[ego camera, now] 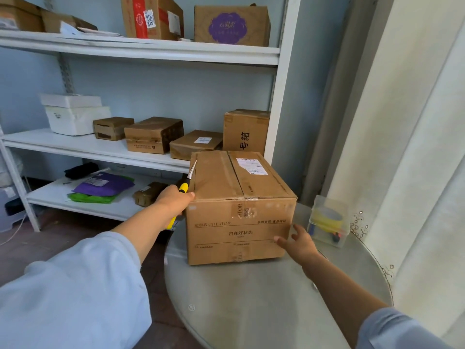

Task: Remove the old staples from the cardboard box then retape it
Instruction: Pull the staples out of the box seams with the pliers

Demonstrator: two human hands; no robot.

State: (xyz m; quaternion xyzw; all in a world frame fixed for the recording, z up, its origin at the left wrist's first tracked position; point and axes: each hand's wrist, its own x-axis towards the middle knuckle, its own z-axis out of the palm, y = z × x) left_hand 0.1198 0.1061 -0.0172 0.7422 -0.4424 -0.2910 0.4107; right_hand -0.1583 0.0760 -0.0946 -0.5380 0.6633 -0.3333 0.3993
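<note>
The left hand (173,200) is closed around the yellow-and-black handle of a utility knife (182,195), its thumb resting against the upper left edge of the cardboard box (239,207). The bare blade points up and away along that left top edge. The right hand (299,244) has its fingers spread apart and holds nothing; the fingertips touch the box's lower right front corner.

The box sits closed on a round glass-topped table (264,298), near its far edge. Clear tape runs along the top seam and down over the front. A white shipping label (250,166) is stuck on the top right, its print too small to read. The front face carries the word "CREATOR" and a line of Chinese characters, "自在好状态".

Just right of the box stands a clear plastic container (328,222) holding a yellow roll and some small coloured items, too blurred to tell apart.

Behind, a white shelf unit (151,50) carries several smaller cardboard boxes; one on the upper shelf has a purple printed emblem (227,27), another a sticker reading "2500".
</note>
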